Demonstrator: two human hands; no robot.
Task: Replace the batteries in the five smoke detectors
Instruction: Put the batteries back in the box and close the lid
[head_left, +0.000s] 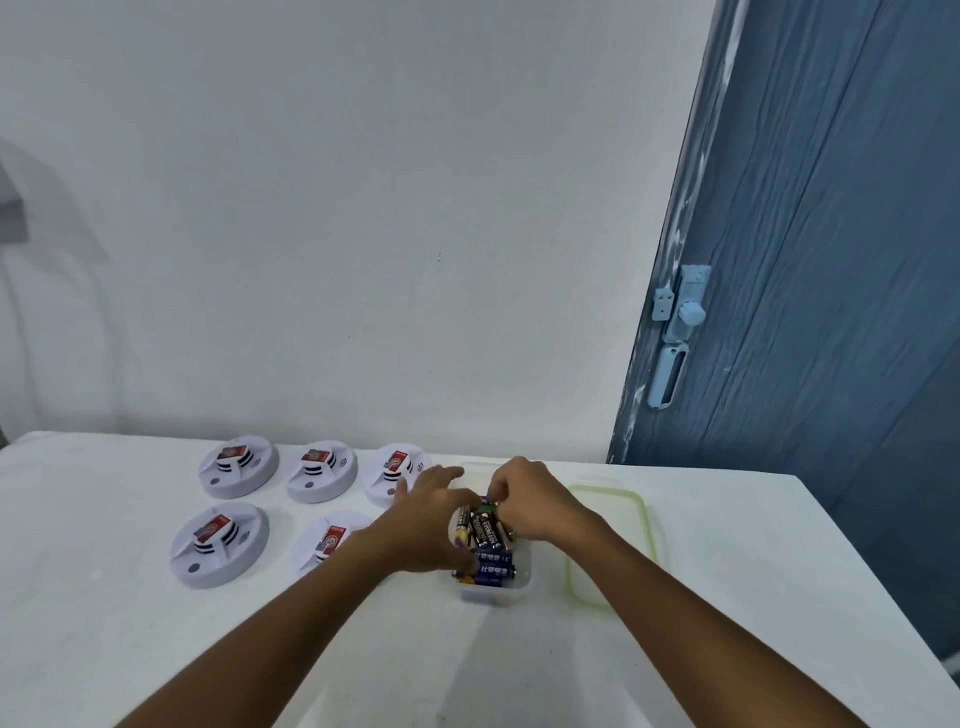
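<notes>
While both hands are held over a small clear plastic container (511, 590) near the middle of the white surface (727, 597), the batteries (485, 530) inside it are seen lying flat. The upper ones, dark with gold print, are laid side by side with their long axes running roughly away from the viewer, tilted slightly leftward at the far end. Beneath them, blue batteries (493, 570) are laid crosswise, their long axes running left to right.

The left hand (431, 525) is placed at the container's left side; its index finger is stretched forward and the thumb is out to the left, while the remaining fingers are hidden by the hand itself, so whether anything is held cannot be told. The right hand (530, 501) is curled above the far end of the pile, its fingertips pinched on a small dark and green item (487, 502), apparently a battery end.

Just right of the container, a green-rimmed clear lid (649, 525) is laid flat. Five round white smoke detectors (221, 543) are set out to the left in two rows, three behind and two in front, each topped with a red-labelled block.

Behind the surface a plain white wall (363, 208) is seen, and at the right a blue wood-grain door (831, 260) with a pale latch (680, 322).
</notes>
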